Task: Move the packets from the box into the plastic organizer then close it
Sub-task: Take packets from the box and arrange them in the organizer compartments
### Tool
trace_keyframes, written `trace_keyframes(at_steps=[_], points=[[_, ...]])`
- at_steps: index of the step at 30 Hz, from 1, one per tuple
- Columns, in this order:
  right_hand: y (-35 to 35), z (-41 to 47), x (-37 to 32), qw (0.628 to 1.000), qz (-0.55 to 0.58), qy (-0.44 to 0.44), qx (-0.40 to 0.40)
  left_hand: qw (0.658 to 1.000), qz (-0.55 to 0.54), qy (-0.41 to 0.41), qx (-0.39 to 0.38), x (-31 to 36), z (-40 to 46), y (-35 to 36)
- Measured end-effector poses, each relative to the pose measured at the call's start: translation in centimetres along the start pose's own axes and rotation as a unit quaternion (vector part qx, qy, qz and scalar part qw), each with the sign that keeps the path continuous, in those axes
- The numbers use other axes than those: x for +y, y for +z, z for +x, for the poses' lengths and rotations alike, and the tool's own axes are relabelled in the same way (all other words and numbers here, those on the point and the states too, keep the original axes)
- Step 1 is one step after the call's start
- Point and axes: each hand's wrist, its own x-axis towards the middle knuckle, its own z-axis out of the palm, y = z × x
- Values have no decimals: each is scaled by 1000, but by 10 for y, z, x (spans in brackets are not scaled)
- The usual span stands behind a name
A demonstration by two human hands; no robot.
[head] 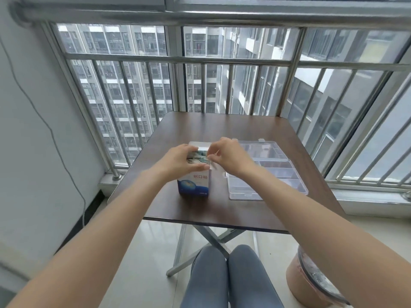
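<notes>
Small blue & white box [194, 184] stands upright at centre of frame on a dark brown table [200, 127], top flap open & tipped back toward the window. Packets [198, 157] show inside the open top, packed tight, still in the box.

Left hand [178, 160] curls round the box's top edge from the left side of frame, fingers on the far rim, thumb along the near rim, gripping it. Right hand [229, 155] sits just right of the box top, fingers bent, thumb & forefinger pinching a small white flap or packet at the box's right edge; can't tell which.

Clear plastic organizer [266, 187] lies open just right of the box, partly behind the right wrist. Its lid is folded back toward the upper right, dividers visible in the base, compartments look bare where visible.

Lower centre: person's knees in grey-blue trousers, table's metal crossed legs above them. Lower right corner: a pinkish-brown bin [311, 283] w/ liner on the pale floor. Upper half: steel railing [178, 60] & window w/ tower blocks beyond
</notes>
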Motion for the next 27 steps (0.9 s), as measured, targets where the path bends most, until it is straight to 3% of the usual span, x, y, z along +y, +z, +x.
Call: trace_keyframes(at_steps=[8,13,19,27], points=[[4,22,-21,994,-88,53,-31,1000,-21,-2,-1,-3,1,0],[8,24,-26,987,-161,11,-22,1000,-15,10,17,0,-2,1],[8,22,-11,997,-71,7,-26,1000,-7,12,23,2,-4,0],[14,13,-3,999,6,-7,43,1000,-16,12,18,1,-3,2]])
